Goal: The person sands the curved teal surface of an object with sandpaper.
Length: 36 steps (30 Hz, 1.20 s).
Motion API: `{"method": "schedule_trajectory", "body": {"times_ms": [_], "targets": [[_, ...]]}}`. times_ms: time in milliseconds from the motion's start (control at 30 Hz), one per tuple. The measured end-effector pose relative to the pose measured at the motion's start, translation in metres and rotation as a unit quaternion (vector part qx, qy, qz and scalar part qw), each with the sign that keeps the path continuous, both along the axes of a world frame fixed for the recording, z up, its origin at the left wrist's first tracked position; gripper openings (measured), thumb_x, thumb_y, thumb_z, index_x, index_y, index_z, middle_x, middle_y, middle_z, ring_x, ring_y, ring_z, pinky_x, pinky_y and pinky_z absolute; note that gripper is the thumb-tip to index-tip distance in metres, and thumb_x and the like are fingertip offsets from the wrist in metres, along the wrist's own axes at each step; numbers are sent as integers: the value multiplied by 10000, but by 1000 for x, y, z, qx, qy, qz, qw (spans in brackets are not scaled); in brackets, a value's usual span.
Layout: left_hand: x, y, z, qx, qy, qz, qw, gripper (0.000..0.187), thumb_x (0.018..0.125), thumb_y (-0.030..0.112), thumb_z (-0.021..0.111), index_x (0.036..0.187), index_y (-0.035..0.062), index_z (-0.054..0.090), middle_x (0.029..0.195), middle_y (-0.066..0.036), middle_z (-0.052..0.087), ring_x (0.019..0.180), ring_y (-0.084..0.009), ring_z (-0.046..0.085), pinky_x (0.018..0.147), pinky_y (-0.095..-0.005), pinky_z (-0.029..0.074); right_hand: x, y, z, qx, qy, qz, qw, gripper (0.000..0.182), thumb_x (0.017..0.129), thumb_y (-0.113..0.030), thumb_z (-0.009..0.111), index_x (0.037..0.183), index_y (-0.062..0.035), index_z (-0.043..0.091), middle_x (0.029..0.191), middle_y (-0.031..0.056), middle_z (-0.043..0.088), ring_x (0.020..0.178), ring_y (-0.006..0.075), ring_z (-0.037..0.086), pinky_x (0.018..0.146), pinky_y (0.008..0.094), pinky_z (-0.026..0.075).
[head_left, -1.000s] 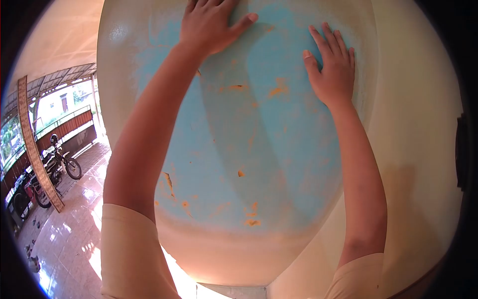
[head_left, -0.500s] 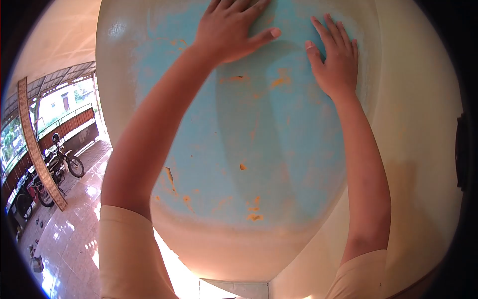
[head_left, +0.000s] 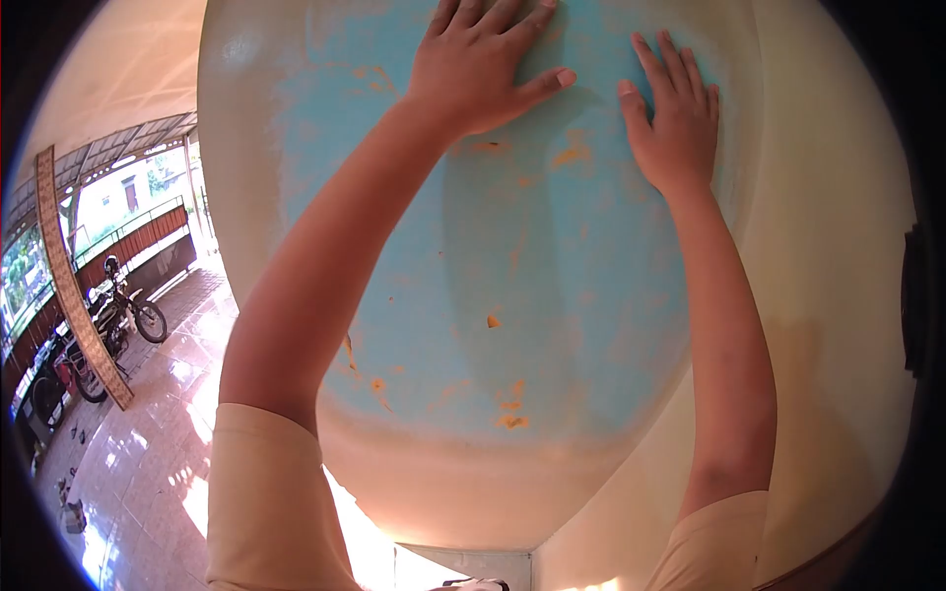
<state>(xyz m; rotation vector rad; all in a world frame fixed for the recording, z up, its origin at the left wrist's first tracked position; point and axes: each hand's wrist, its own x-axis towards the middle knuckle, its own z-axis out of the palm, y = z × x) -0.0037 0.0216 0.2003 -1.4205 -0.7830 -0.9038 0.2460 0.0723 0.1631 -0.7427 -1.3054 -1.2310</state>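
Note:
A large rounded panel with a worn blue surface (head_left: 631,295) fills the middle of the view, its pale border around it. Orange patches and small chips mark the blue. My left hand (head_left: 483,67) lies on the upper part of the panel with fingers spread, the fingertips partly cut off by the top edge. Near the panel's upper right, my right hand (head_left: 675,123) rests flat, fingers apart and pointing up. Neither hand holds anything.
On the left, motorcycles (head_left: 123,310) stand behind a slanting post (head_left: 74,276) on a tiled floor (head_left: 138,443), beside a railing (head_left: 143,231). A pale wall (head_left: 838,246) runs along the right.
My left hand has shifted slightly right and down in view. My right hand has moved a little to the right. The panel's markings have also shifted slightly right and up.

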Motion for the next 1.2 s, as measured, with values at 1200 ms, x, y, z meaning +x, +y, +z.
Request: {"method": "schedule_trajectory", "body": {"times_ms": [1200], "targets": [[-143,-28,54,-32,-109,55,992,745,1034,579,406,1623,138,284,1704,-121,187,1586,-324,58,1283,-463,81,15,-2,-10,-35,-6,-25,999,563,1053,-527,392,1577,-321,386,1670,25,311,1547,327,244,1220,647,138]]}}
